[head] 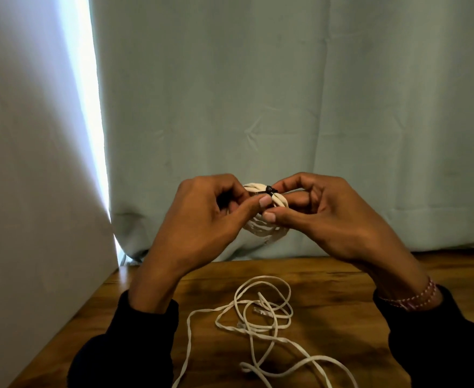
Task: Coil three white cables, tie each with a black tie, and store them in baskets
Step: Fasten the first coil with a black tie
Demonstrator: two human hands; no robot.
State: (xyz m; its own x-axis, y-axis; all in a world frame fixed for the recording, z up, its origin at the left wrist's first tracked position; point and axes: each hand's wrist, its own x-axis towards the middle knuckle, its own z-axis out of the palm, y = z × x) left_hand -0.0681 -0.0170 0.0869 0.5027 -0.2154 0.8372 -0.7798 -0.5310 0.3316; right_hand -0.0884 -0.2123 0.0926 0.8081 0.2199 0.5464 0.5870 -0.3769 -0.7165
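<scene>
In the head view, both hands are raised above the table (328,278) and meet around a small coiled white cable (266,225), held between them in the air. The left hand (202,219) has its fingers curled and its thumb pressed on the bundle's near side, pinching the coil just left of the black tie (270,191). The right hand (331,217) pinches too, index finger and thumb closed on the coil immediately right of the tie, the fingertip touching or nearly touching the tie's knot; whether it grips the tie itself or only the strands beside it is hard to tell. The tie sits on top of the coil, cinching the strands where the two hands come together. Below the wrists, on the wood, a loose white cable (258,326) lies tangled, well apart from the hands, with clear plugs (261,312) showing among its loops; how many separate cables make up the tangle cannot be told. No basket is in sight. The coil looks light, soft and springy: its loops would likely fan open if released before the tie is snug, so the safest hold is across all the strands close beside the tie. The thin tie probably needs fingertip pinching and may slip.
</scene>
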